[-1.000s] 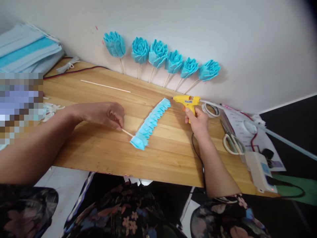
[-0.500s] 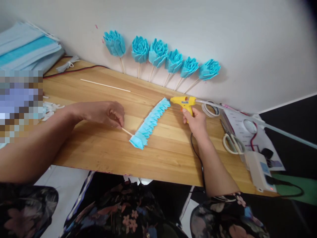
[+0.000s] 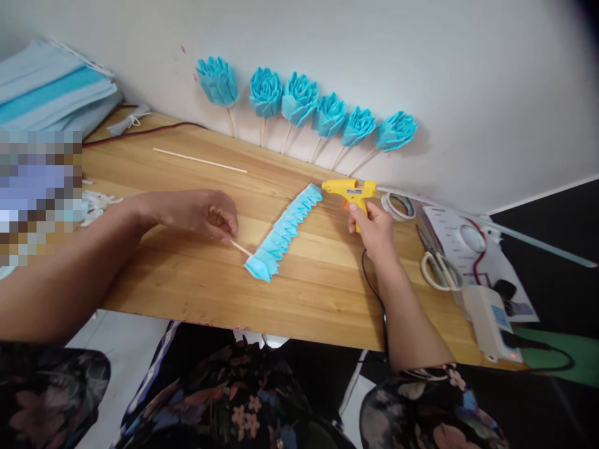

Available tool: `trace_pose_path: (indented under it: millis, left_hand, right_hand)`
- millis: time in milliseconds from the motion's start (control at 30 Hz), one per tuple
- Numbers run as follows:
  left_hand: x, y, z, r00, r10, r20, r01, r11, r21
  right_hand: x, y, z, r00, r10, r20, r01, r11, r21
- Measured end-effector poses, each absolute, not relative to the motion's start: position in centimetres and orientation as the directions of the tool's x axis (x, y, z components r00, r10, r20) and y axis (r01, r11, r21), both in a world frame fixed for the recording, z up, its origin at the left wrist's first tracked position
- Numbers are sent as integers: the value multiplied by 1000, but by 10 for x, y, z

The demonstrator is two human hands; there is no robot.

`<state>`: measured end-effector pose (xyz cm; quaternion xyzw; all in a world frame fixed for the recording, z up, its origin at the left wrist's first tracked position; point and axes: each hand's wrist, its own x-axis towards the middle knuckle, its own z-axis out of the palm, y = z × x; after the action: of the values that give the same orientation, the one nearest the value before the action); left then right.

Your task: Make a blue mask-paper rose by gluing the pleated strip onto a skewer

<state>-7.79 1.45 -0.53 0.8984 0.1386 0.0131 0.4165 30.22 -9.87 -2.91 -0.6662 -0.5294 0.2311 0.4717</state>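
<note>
My left hand (image 3: 206,215) pinches a thin wooden stick (image 3: 241,247), whose other end is at the lower, rolled end of a blue pleated strip (image 3: 287,231). The strip lies slantwise on the table, its zigzag edge facing right. In my right hand (image 3: 374,231) is a yellow hot glue gun (image 3: 349,189) with an orange trigger. Its nozzle points left, at the strip's far top end; whether it touches cannot be told. A long translucent glue stick (image 3: 538,243) sticks out behind the gun.
Several blue flowers on sticks (image 3: 299,100) lean on the wall. A loose stick (image 3: 199,160) lies at the back left, near stacked face masks (image 3: 51,87). On the right are a tape roll (image 3: 397,206), scissors (image 3: 440,268), papers and a power strip (image 3: 491,321).
The glue gun has tilted slightly, and my right hand has shifted a little to the right. The glue stick's rear end sits differently. My left hand and the strip are nearly unmoved.
</note>
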Motion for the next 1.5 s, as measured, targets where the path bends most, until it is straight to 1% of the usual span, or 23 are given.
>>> trace_pose_path:
  millis: [167, 233, 367, 467, 567, 667, 900, 1033, 1133, 1233, 1300, 1500]
  left_hand:
    - [-81, 15, -6, 959, 264, -102, 252, -634, 731]
    - [-80, 15, -5, 967, 238, -92, 228, -647, 728]
    - [-78, 16, -4, 983, 170, -70, 165, -646, 746]
    - [-77, 16, -3, 979, 187, -81, 182, -627, 758]
    - [-77, 15, -2, 973, 209, -95, 206, -611, 765]
    - [-77, 15, -2, 976, 201, -85, 194, -615, 764]
    - [-77, 15, -3, 971, 222, -93, 214, -617, 758]
    - [-77, 15, -2, 971, 221, -92, 213, -618, 757]
    - [-76, 15, -3, 972, 222, -82, 207, -630, 749]
    - [-75, 15, -2, 973, 220, -69, 198, -645, 738]
    - [-74, 15, 0, 974, 218, -68, 197, -654, 730]
    - [-73, 14, 3, 971, 221, -91, 217, -657, 722]
  right_hand:
    - [304, -100, -29, 294, 938, 185, 498, 15, -867]
    - [304, -100, -29, 285, 942, 179, 504, 11, -864]
    - [303, -100, -29, 294, 945, 142, 574, -56, -817]
    - [301, -99, -28, 320, 939, 127, 605, -100, -790]
    - [300, -98, -28, 366, 922, 127, 567, -112, -816]
    - [299, -97, -28, 397, 909, 125, 535, -118, -836]
    - [297, -97, -27, 421, 898, 127, 519, -124, -846]
    - [302, -96, -30, 446, 880, 163, 516, -104, -850]
    - [307, -96, -31, 457, 872, 177, 460, -61, -886]
    - [310, -97, -28, 425, 894, 138, 340, -17, -940]
    - [309, -98, -26, 399, 912, 98, 293, -25, -956]
    - [307, -101, -24, 396, 916, 63, 321, -74, -944]
